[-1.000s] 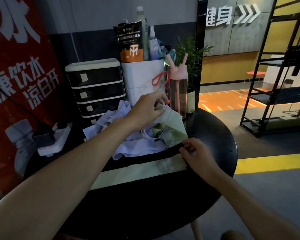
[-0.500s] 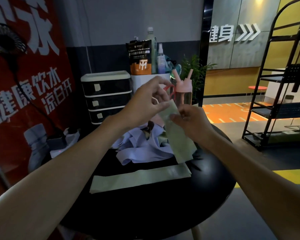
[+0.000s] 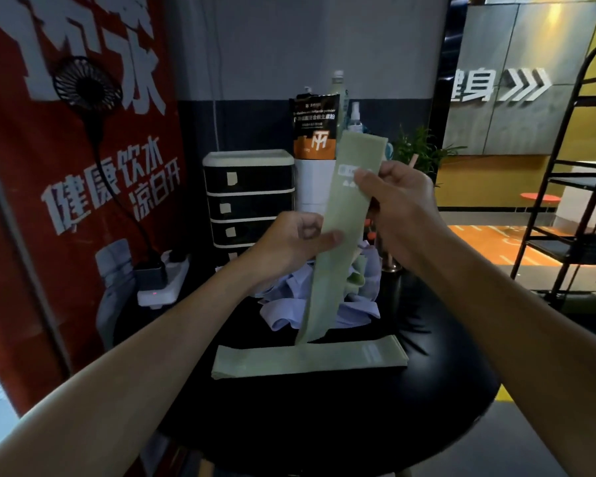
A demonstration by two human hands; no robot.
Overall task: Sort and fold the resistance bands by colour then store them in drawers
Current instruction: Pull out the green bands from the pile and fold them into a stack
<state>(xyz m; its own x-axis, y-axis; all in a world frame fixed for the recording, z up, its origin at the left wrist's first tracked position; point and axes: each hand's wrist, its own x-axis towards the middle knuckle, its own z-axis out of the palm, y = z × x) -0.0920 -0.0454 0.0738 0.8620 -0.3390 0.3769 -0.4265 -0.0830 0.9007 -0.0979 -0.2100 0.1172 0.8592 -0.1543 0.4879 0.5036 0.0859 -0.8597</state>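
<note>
Both hands hold one green resistance band upright above the round black table. My right hand pinches it near its top, over a white printed label. My left hand pinches it lower down, thumb across the band. Its lower end hangs down to the table. A second green band lies flat across the table in front. Behind it sits a heap of lilac bands with a few green ones mixed in. A black drawer unit with a white top stands at the back left.
A white bin holding a pouch and bottles stands next to the drawers, with a plant to its right. A power strip lies at the table's left edge. A red banner with a small fan is on the left, a black rack on the right.
The green band has been lifted from the pile and stretched upright. My right hand rose to its top end; my left hand slid lower on it. The camera tilted upward.
</note>
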